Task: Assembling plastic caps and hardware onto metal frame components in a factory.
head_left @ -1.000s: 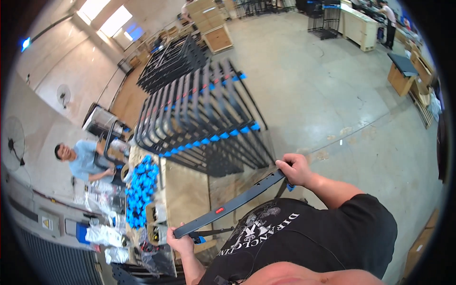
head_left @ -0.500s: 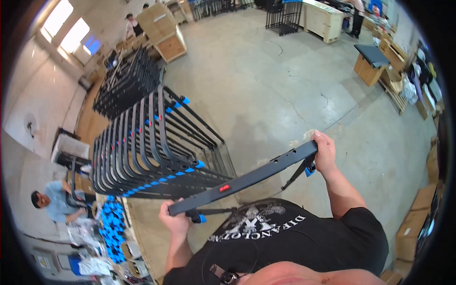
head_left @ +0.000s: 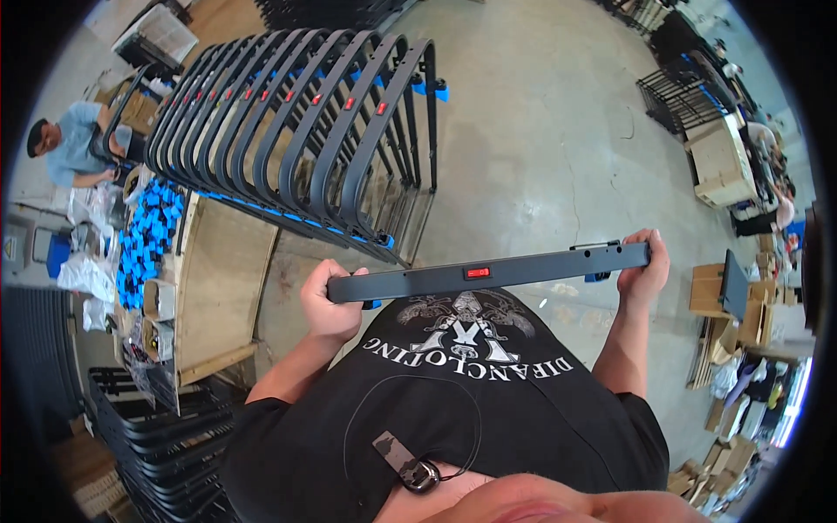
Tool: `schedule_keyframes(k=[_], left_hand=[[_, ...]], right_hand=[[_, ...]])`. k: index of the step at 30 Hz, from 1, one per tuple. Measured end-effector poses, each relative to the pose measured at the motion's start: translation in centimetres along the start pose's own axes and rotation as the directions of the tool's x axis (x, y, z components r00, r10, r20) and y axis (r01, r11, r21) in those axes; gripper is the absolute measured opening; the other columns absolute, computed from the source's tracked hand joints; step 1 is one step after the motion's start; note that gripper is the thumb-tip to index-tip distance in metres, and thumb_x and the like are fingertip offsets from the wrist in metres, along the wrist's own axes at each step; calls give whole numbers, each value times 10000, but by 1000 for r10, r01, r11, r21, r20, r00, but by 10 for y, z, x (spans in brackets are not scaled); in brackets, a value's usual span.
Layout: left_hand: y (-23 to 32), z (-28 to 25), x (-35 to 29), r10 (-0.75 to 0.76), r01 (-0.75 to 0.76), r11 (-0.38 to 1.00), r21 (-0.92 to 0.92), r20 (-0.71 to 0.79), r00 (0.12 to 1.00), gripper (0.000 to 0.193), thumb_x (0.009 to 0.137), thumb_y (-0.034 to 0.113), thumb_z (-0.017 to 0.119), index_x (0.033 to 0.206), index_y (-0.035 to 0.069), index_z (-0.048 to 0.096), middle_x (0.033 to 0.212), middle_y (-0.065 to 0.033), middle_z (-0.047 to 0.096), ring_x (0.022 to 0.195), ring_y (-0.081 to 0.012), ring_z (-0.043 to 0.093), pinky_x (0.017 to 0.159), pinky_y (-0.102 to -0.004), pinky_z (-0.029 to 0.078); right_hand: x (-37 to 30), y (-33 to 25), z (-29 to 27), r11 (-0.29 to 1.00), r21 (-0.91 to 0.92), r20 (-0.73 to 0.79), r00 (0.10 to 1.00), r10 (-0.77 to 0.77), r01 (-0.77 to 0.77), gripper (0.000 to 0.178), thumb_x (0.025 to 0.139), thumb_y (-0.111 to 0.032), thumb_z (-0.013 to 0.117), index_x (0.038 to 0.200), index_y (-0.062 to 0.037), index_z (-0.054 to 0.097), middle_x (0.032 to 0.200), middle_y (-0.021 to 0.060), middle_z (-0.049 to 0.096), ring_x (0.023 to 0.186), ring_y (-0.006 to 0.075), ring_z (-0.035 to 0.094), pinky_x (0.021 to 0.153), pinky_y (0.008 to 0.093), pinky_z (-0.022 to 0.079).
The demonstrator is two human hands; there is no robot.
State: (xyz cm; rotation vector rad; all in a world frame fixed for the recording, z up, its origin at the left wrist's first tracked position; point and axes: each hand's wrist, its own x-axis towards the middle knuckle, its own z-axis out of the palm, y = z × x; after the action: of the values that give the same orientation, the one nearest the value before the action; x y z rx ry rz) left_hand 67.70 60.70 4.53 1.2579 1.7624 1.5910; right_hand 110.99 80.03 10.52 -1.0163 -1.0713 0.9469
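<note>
A dark grey metal tube frame [head_left: 410, 281] is held across the front of my body, nearly level, with a red sticker [head_left: 479, 273] at its middle and small holes towards its right end. My left hand [head_left: 333, 301] is closed round its left end. Round the right end my right hand [head_left: 643, 266] is closed too. Blue pieces [head_left: 598, 277] show beneath the bar; the rest of the frame below is mostly hidden. Ahead to the left stands a row of several similar frames [head_left: 296, 166] with red stickers and blue fittings.
At left, a wooden table [head_left: 222, 283] stands beside a heap of blue plastic parts [head_left: 150, 231]. A person [head_left: 83, 144] in a light blue shirt works beyond it. More black frames [head_left: 166, 436] are stacked at lower left. A box with a dark panel [head_left: 719, 289] stands at right.
My view has turned to the right. The held frame, tilted up at its right end before, is now nearly level. Both hands keep their grip on it.
</note>
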Motion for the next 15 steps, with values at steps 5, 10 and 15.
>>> schedule_keyframes(k=[5,10,15], left_hand=[[-17,43,6,-29,48,995,82,-217,976,312,837,-32,750,725,57,473,649,15,472,615,-69,420,558,-248,395],[-13,103,20,-183,277,956,99,-535,824,216,771,-119,613,762,61,492,712,32,510,668,-77,479,610,-247,434],[-47,163,21,-188,435,884,172,-721,667,192,798,-76,644,774,64,515,733,40,522,696,-63,480,630,-232,413]], right_hand=[[109,65,49,995,-43,220,971,93,-86,328,1010,-240,506,771,-16,520,733,82,514,729,189,501,693,343,414],[226,149,129,977,-123,556,804,213,-174,283,1003,-216,535,825,-7,604,772,49,579,732,149,520,692,289,414],[295,227,215,964,-204,696,668,264,-169,286,992,-264,596,925,-1,686,800,8,591,787,110,526,725,252,412]])
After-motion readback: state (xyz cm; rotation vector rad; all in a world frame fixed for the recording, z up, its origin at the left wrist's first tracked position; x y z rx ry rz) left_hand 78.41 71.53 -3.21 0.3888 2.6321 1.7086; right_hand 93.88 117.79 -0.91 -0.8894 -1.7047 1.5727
